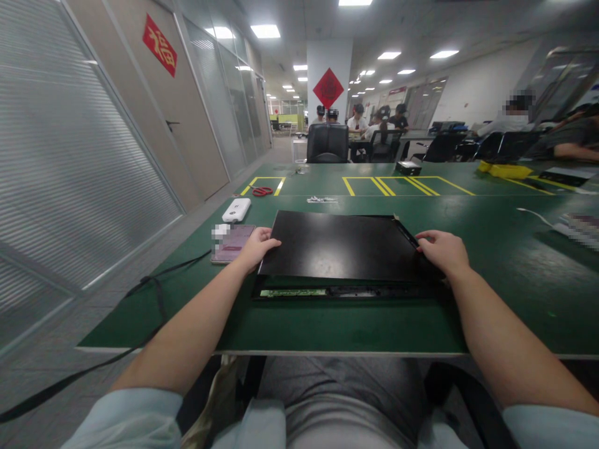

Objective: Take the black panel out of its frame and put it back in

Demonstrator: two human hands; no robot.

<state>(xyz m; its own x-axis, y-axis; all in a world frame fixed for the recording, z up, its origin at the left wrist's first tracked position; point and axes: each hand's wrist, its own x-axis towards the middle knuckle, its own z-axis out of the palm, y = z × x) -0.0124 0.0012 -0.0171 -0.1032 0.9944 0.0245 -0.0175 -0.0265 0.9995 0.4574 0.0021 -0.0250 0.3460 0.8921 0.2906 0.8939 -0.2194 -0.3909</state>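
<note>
A flat black screen panel [332, 246] lies slightly raised and askew over a shallow black frame [374, 292]. Along the frame's near side, a green circuit strip [292, 292] shows below the panel's edge. My left hand [258, 248] grips the panel's left edge, thumb on top and fingers at the side. On the opposite side, my right hand [442, 251] is closed with its fingertips at the frame's right rim; the panel's right edge is close by, partly hidden by the hand. Most of the frame's inside is covered by the panel.
Left of the panel lie a phone-like slab [234, 243], a white device [236, 210] and red-handled scissors [262, 191] on the green table [510, 280]. A black strap [161, 293] crosses the left edge. Small scraps [322, 199] lie beyond the panel. People sit farther back.
</note>
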